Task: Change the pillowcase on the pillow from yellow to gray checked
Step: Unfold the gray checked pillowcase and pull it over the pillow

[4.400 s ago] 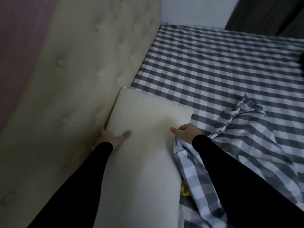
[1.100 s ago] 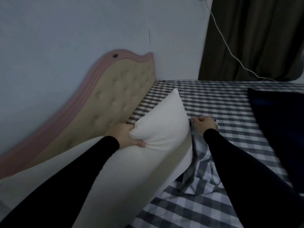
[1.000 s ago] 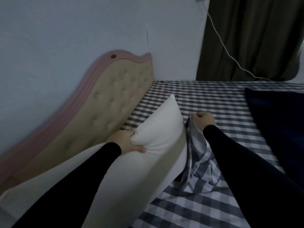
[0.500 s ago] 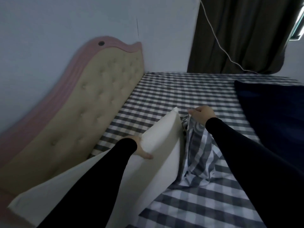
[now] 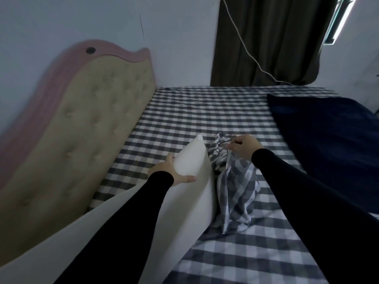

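A long bare white pillow (image 5: 190, 160) stands on its edge along the bed, its far corner pointing up. My left hand (image 5: 172, 171) grips that far end from the left, thumb across the front. Just to its right, the gray checked pillowcase (image 5: 238, 191) hangs bunched from my right hand (image 5: 244, 148), which pinches its upper edge and holds it up beside the pillow's end. The pillowcase's lower part rests crumpled on the bed. No yellow pillowcase is in view.
The bed (image 5: 205, 111) has a gray checked sheet. A tufted beige headboard (image 5: 82, 140) with pink trim runs along the left. A dark blue blanket (image 5: 328, 144) lies at the right. A dark curtain (image 5: 266, 37) and a white cable (image 5: 248, 52) hang behind.
The pillow's far end has come down lower and nearer the pillowcase. My right hand has lifted the pillowcase's edge and shifted slightly right. The view has tilted up since the first frame.
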Demonstrator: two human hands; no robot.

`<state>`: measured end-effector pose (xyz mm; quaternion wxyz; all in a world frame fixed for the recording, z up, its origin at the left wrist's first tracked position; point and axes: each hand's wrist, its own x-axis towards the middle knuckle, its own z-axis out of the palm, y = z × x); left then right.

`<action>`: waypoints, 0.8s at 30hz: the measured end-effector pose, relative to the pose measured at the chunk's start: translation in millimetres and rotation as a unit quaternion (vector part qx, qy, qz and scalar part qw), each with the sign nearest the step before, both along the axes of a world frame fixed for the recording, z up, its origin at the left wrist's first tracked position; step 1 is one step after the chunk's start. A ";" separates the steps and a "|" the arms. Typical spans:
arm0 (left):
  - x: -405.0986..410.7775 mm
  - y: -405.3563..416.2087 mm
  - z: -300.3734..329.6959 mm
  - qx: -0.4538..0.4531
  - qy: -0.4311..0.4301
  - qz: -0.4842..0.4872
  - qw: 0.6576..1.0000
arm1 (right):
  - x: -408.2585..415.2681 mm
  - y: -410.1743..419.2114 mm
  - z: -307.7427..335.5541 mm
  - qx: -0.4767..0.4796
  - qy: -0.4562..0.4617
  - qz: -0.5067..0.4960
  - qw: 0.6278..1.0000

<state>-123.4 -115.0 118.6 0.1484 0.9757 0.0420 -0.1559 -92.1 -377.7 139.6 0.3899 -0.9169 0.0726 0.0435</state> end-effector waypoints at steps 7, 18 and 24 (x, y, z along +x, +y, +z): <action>-0.5 4.7 -17.1 -0.029 -0.044 -0.006 0.999 | 9.0 -18.0 -6.4 -0.043 0.012 -0.027 0.999; -38.1 45.9 38.3 -0.154 -0.118 0.006 0.981 | 2.5 1.1 -24.3 -0.112 0.067 -0.096 0.987; -61.3 53.6 68.9 -0.243 -0.145 0.014 0.959 | -10.6 -11.9 -23.0 -0.157 0.073 -0.121 0.977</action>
